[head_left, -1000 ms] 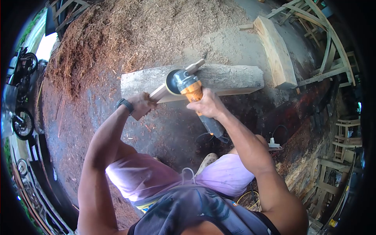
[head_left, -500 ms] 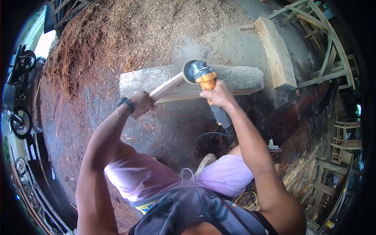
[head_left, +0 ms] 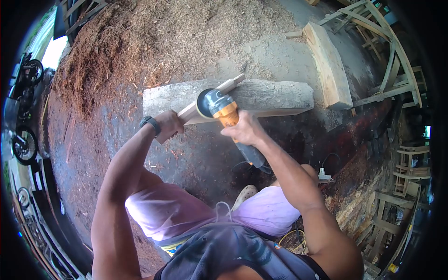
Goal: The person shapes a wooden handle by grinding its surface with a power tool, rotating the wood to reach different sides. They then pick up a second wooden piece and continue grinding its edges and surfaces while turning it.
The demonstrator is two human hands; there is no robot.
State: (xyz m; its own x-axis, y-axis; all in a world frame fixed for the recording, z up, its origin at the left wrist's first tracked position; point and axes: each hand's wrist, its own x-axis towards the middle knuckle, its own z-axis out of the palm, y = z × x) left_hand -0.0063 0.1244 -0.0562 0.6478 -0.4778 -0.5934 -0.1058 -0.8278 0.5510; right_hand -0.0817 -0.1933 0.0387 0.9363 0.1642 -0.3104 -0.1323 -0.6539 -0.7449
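Note:
A narrow wooden piece slants across a rough log on the ground. My left hand, with a dark watch on its wrist, is closed round the piece's lower left end. An orange and black angle grinder is in my right hand, whose fingers wrap its body. The grinder's disc lies against or just over the middle of the wooden piece; whether they touch is hard to tell. The piece's far end sticks out past the log's back edge.
A thick squared timber lies at the upper right, near curved wooden frames. Wood shavings cover the ground behind the log. A white plug or socket sits right of my knee. Motorcycles stand far left.
My right hand and the grinder have moved left and towards me along the wooden piece, baring its far end. My left hand has hardly moved.

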